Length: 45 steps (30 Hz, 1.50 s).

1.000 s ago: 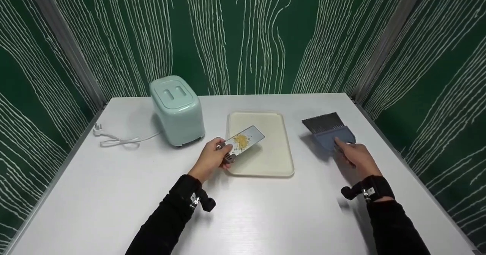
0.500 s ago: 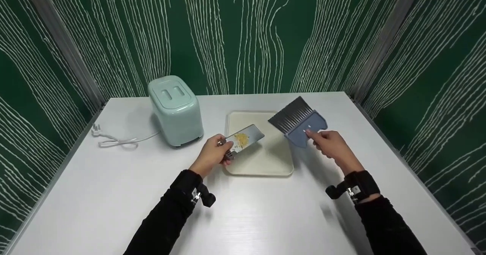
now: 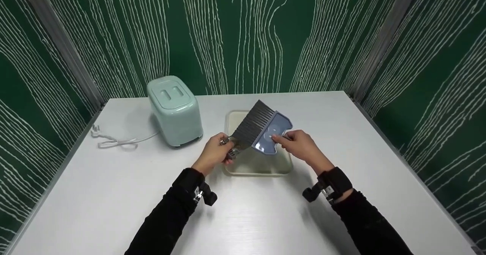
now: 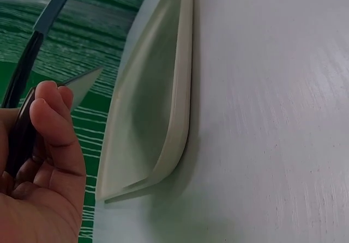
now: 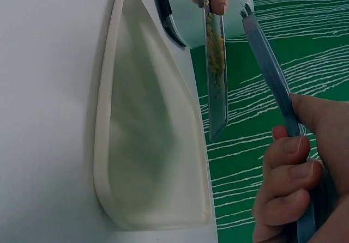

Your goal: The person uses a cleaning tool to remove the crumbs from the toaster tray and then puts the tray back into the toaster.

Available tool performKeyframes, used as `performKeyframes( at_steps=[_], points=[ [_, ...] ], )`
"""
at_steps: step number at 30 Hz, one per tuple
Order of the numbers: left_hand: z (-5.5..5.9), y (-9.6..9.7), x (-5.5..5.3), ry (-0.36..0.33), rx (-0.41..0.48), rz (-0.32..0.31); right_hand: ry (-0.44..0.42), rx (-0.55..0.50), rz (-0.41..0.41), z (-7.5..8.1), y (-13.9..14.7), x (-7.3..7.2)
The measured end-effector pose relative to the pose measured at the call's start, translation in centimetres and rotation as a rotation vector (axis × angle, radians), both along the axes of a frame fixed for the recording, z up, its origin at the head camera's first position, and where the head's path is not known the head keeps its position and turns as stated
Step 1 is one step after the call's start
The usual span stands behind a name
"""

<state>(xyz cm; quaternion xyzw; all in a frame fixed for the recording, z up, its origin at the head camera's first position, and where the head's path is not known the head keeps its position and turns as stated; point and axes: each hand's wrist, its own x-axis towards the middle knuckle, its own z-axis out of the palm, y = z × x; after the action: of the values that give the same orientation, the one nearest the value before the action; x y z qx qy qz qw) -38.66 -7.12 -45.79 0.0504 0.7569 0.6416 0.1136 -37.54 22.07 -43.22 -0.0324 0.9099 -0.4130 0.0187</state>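
Note:
My left hand (image 3: 212, 152) pinches one end of a narrow metal crumb tray (image 5: 219, 115). Yellow crumbs (image 5: 216, 52) lie on it in the right wrist view. My right hand (image 3: 303, 146) grips the blue handle of a wide flat brush (image 3: 272, 133) with long dark bristles (image 3: 254, 124). In the head view the bristles reach across the crumb tray up to my left fingers and hide most of it. From the right wrist, the brush appears above the crumb tray with a gap between them. Both are held over a cream rectangular tray (image 3: 262, 170) lying on the table.
A mint-green toaster (image 3: 176, 114) stands at the back left. Its white cord and plug (image 3: 114, 141) lie beside it on the white table (image 3: 243, 213). Green patterned panels (image 3: 258, 38) enclose the back and sides.
My right hand has lifted the brush and carried it left from the table's right side, over the crumb tray. My left hand holds nearly still with the crumb tray.

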Motion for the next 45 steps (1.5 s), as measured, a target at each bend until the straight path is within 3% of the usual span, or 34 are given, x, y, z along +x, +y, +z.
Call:
performKeyframes(
  at_steps=[10, 24, 45],
  points=[
    [0.4, 0.2, 0.0, 0.056, -0.062, 0.015, 0.072, 0.141, 0.018, -0.2, -2.0, -0.1],
    [0.2, 0.0, -0.2, 0.06, -0.085, 0.017, 0.211, 0.367, -0.071, 0.0, -2.8, 0.0],
    [0.9, 0.0, -0.1, 0.119, -0.155, -0.013, 0.367, 0.468, -0.173, -0.6, 0.2, -0.6]
  ],
)
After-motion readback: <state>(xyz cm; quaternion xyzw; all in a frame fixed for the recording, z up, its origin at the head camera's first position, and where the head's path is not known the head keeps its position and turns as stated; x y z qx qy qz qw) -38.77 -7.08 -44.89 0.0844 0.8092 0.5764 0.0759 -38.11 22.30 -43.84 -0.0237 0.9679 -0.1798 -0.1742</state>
